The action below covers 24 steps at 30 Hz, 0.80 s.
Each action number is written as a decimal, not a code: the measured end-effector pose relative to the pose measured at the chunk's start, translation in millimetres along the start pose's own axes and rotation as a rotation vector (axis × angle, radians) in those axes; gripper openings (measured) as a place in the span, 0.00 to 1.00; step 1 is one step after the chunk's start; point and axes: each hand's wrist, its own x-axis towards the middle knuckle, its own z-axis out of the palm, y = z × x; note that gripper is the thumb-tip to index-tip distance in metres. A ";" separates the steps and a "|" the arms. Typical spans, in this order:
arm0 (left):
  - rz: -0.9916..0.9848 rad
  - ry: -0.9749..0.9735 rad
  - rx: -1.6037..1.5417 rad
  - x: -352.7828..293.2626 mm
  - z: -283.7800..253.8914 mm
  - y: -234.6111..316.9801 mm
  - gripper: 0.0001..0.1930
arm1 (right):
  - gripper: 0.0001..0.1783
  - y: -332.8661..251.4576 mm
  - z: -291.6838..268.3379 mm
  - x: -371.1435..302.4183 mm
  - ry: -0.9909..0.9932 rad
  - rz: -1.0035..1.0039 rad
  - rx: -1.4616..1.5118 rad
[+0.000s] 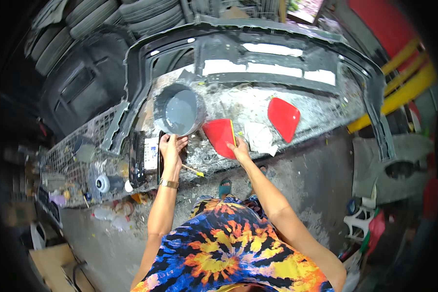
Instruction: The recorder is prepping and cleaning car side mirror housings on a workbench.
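Note:
A dark grey bucket [199, 114] with greyish liquid in it stands on the littered work table. My left hand [171, 150] is at its near rim, fingers curled against the edge. Whether anything small is between those fingers is hidden. Right of the bucket lies a glossy red curved panel [220, 136] with a yellow strip along one edge. My right hand [239, 149] grips this panel by its near right edge. A second red panel [283, 119] lies farther right, and a crumpled white cloth [260, 137] is between the two. Beside my left wrist is a thin stick with a yellow tip [199, 173].
A large dark bumper [272, 36] arches over the table's back and sides. Tyres [148, 17] are stacked behind. A wire rack [65, 160] with containers, including a blue-and-white bottle [103, 184], stands left. Yellow bars [404, 92] and a white plastic stool [359, 223] are at right.

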 end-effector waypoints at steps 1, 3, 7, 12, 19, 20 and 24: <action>-0.015 0.011 0.003 4.7 6.1 -2.3 0.11 | 0.26 -4.2 -0.6 3.9 -0.126 0.019 0.068; 0.007 0.085 -0.005 12.5 22.2 -10.8 0.11 | 0.20 -13.4 -9.9 2.3 -0.236 0.098 0.197; 0.017 0.200 0.005 16.7 49.2 -32.9 0.11 | 0.19 -44.4 -80.0 -15.6 -0.423 0.216 0.423; -0.059 0.307 0.027 5.1 72.2 -81.4 0.23 | 0.20 -88.1 -198.6 -31.5 -0.505 0.259 0.348; -0.154 0.400 0.062 -48.5 93.8 -170.7 0.25 | 0.23 -153.4 -245.9 30.2 -0.725 0.186 0.415; -0.212 0.396 0.093 -57.6 95.2 -182.6 0.24 | 0.23 -158.9 -240.6 39.2 -0.785 0.154 0.416; -0.306 0.396 0.107 -77.8 101.0 -214.7 0.26 | 0.23 -166.2 -211.7 54.7 -0.902 0.192 0.379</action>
